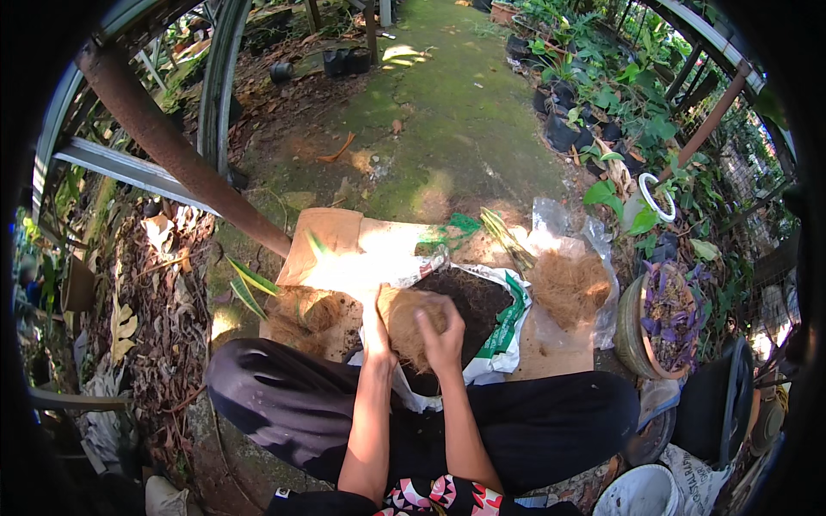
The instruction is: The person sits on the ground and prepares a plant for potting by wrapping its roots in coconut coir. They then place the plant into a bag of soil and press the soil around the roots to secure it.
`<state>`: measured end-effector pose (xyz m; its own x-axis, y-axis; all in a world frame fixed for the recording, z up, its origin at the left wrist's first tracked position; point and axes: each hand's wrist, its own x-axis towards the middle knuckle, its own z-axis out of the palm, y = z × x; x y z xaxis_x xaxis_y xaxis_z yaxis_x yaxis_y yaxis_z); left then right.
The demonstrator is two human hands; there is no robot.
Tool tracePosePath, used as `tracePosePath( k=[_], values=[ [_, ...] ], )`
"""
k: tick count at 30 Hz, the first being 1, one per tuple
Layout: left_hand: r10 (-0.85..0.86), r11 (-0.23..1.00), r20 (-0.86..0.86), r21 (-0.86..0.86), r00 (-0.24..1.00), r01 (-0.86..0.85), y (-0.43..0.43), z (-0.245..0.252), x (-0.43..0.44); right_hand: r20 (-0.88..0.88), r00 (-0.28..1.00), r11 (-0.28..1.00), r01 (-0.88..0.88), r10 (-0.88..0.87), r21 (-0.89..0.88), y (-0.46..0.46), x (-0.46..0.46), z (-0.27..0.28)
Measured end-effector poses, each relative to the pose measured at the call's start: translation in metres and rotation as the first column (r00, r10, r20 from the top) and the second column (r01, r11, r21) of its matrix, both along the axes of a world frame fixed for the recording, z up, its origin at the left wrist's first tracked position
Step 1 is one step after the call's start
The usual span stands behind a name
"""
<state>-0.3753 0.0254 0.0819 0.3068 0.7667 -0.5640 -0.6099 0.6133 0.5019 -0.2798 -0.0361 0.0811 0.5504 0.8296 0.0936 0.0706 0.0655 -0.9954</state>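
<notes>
Between my left hand [375, 329] and my right hand [446, 330] sits a rounded ball of brown coconut fibre [410, 322]. My left palm lies along its left side and my right fingers curl over its right side. The ball is over an open white and green plastic sack [513, 322] of dark soil [461, 300]. To the left, another clump of coconut fibre [300, 319] lies beside yellow-edged snake plant leaves [248, 284]. Loose coconut fibre [571, 284] rests on a clear plastic bag [603, 313] at the right. Strong sunlight washes out the area just beyond my left hand.
Flattened cardboard [558, 361] lies under these things, with green netting [461, 226] and long striped leaves [503, 235] at its far side. A rusty pole [174, 138] slants in from the left. At right stand a plant pot [632, 329], a black container [713, 400] and a white bucket [639, 493].
</notes>
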Motion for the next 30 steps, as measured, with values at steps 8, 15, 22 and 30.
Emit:
tracePosePath(
  k=[8, 15, 22, 30],
  values=[
    [-0.241, 0.905, -0.458, 0.213, 0.855, 0.369, -0.005, 0.014, 0.010, -0.865, 0.475, 0.987, 0.061, -0.159, -0.148, -0.003, 0.018, -0.020],
    [-0.107, 0.988, 0.022, 0.115, 0.994, 0.104, -0.005, -0.014, 0.009, -0.565, 0.758, 0.945, 0.252, -0.327, -0.208, 0.003, 0.003, -0.001],
    [0.030, 0.974, 0.118, 0.219, 0.993, -0.055, 0.000, -0.031, 0.004, 0.537, 0.842, 0.995, -0.011, -0.042, 0.095, 0.000, -0.009, 0.005],
    [-0.230, 0.899, -0.523, 0.209, 0.821, 0.384, 0.004, 0.022, 0.000, -0.220, 0.935, 0.956, 0.248, -0.279, -0.158, 0.004, 0.010, -0.018]
  ],
)
